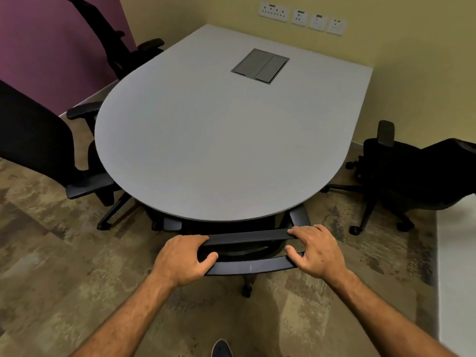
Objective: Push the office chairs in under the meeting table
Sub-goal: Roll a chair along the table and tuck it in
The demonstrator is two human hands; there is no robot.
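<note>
Both hands [247, 253] grip chair back [247, 237], long axis L-R, facing table [219, 140].

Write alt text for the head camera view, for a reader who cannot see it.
A person's left hand and right hand grip the top of a black office chair's backrest, its seat already under the rounded end of a grey meeting table. Two more chairs stand along the table's left side, and one stands turned away at its right.

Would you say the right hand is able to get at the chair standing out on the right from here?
Probably not: the right hand grips the near chair's backrest, and bare carpet separates it from the right chair.
</note>
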